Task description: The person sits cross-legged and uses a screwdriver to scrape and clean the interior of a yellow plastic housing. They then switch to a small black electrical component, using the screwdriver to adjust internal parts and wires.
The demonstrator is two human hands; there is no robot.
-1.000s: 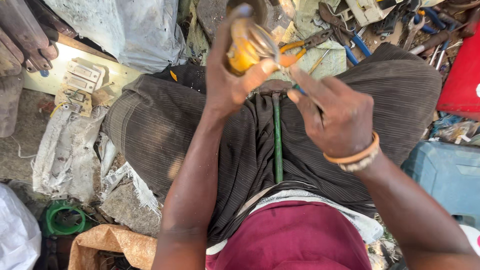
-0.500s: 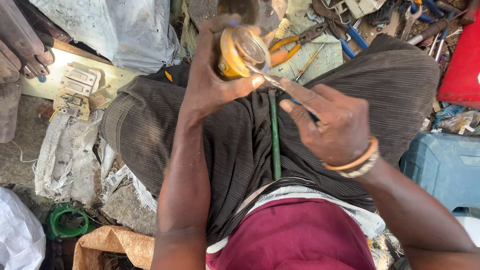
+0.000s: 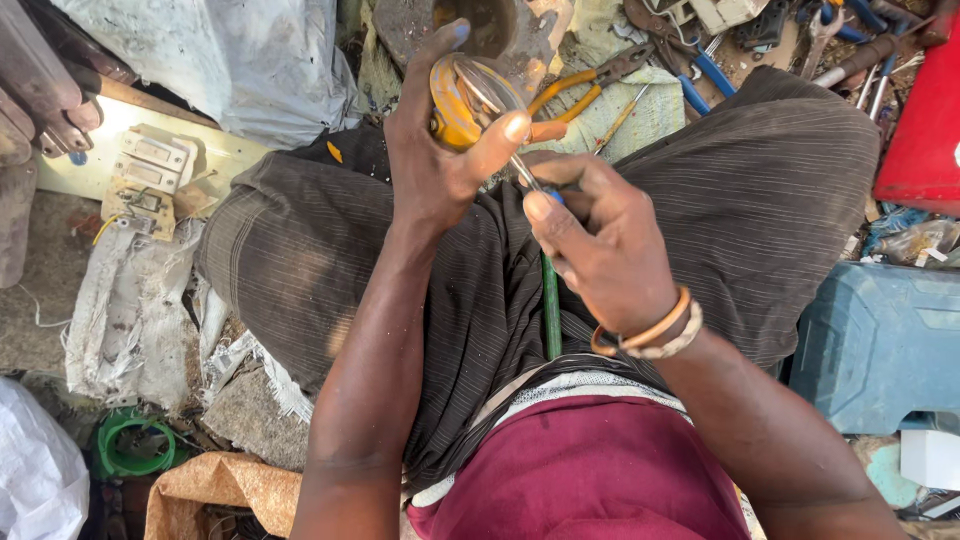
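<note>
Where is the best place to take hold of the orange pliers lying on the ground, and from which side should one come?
Probably grip the pliers by the two orange handles, near their left ends, coming from above. The handles lie flat on the cloth and spread apart, so fingers can close around both. The dark jaws point up-right into the tool clutter, so that side is crowded.

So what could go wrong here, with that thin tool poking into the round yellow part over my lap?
The thin metal tool in the right hand points toward the left hand gripping the round yellow part; a slip could jab the thumb. The part is held over the lap, so anything loosened may drop among the pliers and clutter.
</note>
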